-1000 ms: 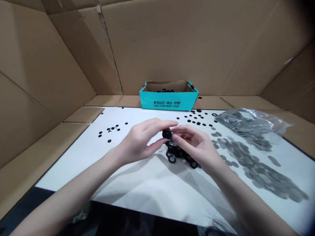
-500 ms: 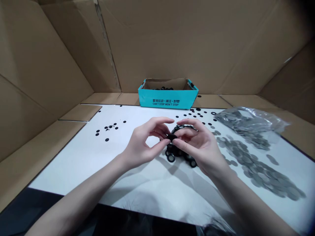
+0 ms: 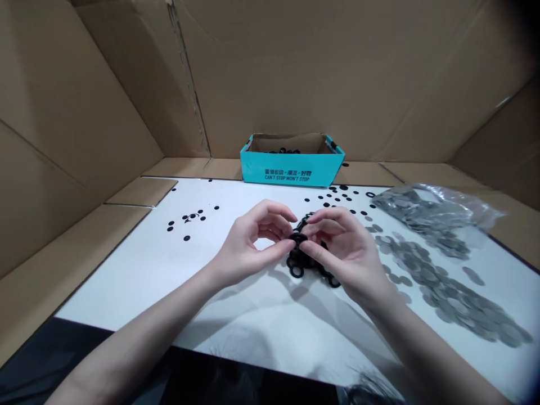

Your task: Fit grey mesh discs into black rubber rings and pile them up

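Around a black ring (image 3: 297,238), both hands (image 3: 248,239) (image 3: 343,250) pinch

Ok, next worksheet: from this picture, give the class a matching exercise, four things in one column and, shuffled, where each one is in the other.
Things:
1 teal cardboard box
2 black rings
3 loose grey discs
4 clear plastic bag

Places:
A far right corner, holding more discs
B under the left hand and right hand
C spread over the right of the white surface
D beyond that surface's far edge

Pairs: 1D, 2B, 3C, 4A
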Action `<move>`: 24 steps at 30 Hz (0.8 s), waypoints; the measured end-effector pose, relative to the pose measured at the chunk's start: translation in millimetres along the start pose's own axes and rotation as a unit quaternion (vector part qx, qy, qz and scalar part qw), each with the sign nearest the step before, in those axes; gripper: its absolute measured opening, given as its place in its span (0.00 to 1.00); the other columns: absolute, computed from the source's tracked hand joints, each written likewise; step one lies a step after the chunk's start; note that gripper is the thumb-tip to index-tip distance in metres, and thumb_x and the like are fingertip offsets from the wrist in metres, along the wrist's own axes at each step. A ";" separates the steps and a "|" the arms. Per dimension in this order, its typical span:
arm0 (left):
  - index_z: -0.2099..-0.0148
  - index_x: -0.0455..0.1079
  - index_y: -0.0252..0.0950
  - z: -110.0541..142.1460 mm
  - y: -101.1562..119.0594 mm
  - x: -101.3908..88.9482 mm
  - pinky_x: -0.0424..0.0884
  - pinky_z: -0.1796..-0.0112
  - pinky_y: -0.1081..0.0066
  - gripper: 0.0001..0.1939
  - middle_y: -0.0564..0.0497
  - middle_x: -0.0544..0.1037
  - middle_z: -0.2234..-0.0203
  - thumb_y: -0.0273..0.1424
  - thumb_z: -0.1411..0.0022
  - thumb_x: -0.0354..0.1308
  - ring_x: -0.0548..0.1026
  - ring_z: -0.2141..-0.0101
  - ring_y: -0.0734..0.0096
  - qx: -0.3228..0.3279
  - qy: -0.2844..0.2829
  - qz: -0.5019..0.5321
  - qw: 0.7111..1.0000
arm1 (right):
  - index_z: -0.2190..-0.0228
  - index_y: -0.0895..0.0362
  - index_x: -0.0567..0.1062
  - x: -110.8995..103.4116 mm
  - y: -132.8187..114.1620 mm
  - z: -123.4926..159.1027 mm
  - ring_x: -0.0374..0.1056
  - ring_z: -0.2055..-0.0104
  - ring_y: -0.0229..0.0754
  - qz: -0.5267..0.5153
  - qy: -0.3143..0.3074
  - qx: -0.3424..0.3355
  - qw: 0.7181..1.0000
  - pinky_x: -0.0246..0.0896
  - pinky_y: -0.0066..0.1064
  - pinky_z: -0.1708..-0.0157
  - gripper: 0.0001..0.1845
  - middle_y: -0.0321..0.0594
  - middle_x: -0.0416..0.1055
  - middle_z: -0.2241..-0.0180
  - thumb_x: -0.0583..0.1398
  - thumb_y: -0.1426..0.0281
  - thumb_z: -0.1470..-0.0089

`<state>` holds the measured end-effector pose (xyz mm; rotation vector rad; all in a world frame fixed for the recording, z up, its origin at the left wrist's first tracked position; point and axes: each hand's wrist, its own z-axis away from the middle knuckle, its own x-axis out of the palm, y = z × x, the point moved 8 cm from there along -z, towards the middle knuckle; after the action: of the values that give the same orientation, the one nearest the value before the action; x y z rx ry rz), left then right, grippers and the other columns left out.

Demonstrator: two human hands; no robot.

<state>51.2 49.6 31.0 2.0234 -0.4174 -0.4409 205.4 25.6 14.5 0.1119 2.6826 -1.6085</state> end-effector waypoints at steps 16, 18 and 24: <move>0.51 0.68 0.40 2.4 -30.0 6.4 0.74 0.64 0.76 0.23 0.53 0.80 0.66 0.29 0.46 0.74 0.77 0.69 0.77 -0.125 0.019 0.220 0.967 | 0.63 0.50 0.80 0.8 -26.0 7.6 0.74 0.66 0.42 0.151 0.026 -0.147 0.977 0.67 0.36 0.67 0.10 0.37 0.81 0.67 0.65 0.78 0.43; 0.52 0.68 0.40 2.9 -33.9 9.6 0.74 0.64 0.74 0.24 0.54 0.80 0.67 0.30 0.47 0.75 0.77 0.70 0.77 -0.146 0.016 0.247 0.958 | 0.65 0.50 0.79 0.6 -27.8 9.0 0.74 0.66 0.43 0.166 0.036 -0.158 0.973 0.68 0.37 0.67 0.09 0.37 0.81 0.68 0.65 0.77 0.43; 0.53 0.68 0.39 4.2 -38.6 15.4 0.74 0.62 0.73 0.25 0.55 0.80 0.68 0.29 0.48 0.77 0.78 0.70 0.77 -0.180 0.026 0.302 0.936 | 0.66 0.48 0.80 0.5 -46.0 18.7 0.77 0.60 0.48 0.241 0.083 -0.264 0.930 0.71 0.43 0.60 0.11 0.42 0.82 0.62 0.65 0.78 0.43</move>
<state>66.8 56.9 -7.0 1.4523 -0.8269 -0.0692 201.4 -12.4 46.3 0.8475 2.7861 -0.7446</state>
